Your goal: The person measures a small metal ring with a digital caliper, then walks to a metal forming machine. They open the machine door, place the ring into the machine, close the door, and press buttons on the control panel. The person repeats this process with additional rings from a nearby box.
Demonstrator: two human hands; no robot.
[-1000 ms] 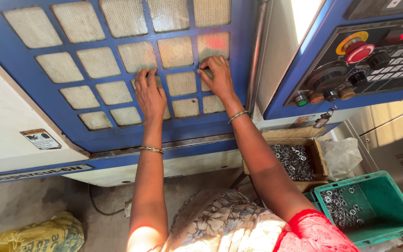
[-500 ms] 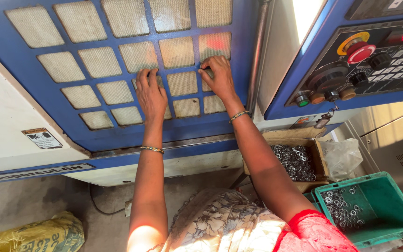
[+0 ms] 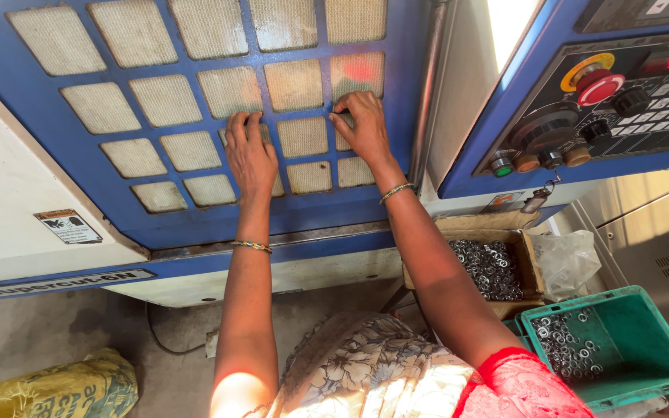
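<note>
— How many hands and containers do you see?
— I count two hands, two containers of metal rings: a cardboard box (image 3: 492, 267) and a green crate (image 3: 621, 352).
— Poses?
— Left hand (image 3: 249, 155) flat, fingers together, on the blue grated door (image 3: 195, 116); right hand (image 3: 361, 124) has fingers curled into its grid.

Left hand (image 3: 250, 152) flat on the blue grille door (image 3: 195, 116) of a machine | right hand (image 3: 363, 124) gripping a bar near the door's edge | control panel (image 3: 605, 101) at right | cardboard box (image 3: 492, 263) and green crate (image 3: 613, 348) of metal rings below.
</note>
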